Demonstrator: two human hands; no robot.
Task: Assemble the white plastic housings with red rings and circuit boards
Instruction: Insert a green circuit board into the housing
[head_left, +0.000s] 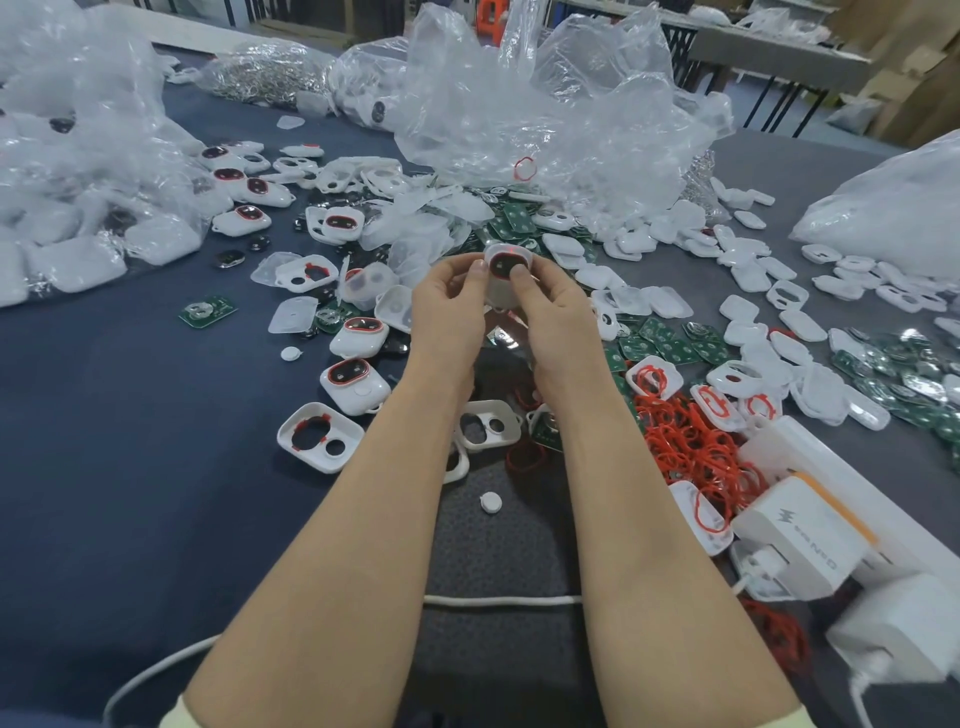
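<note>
Holds one white plastic housing (506, 266) up over the middle of the counter (130, 426), just above the heap of loose parts. Smooth and glossy, rounded at the corners, with a dark oval window rimmed in red on the upturned face.

Pinches it from the left with the left hand (449, 306), thumb tip on the face, fingers curled round behind. Pinches it from the right with the right hand (553, 312), thumb pressed on the dark window. Both forearms bare, stretched forward side by side, palms turned inward.

Scattered over the dark, felt-like cloth:
- Near left, finished housings (358, 387), and an open white frame (319, 436) with red seated round its oval hole.
- To the right, flat green circuit boards (662, 343) with round silvery pads.
- Near right, a tangled pile of thin, rubbery red rings (691, 447).
- Far behind the parts, crumpled clear plastic bags (545, 104), shiny and creased.
- At the near right edge, a boxy white charger (800, 530).
- Across the near side, under the forearms, a round white cable (498, 601).
</note>
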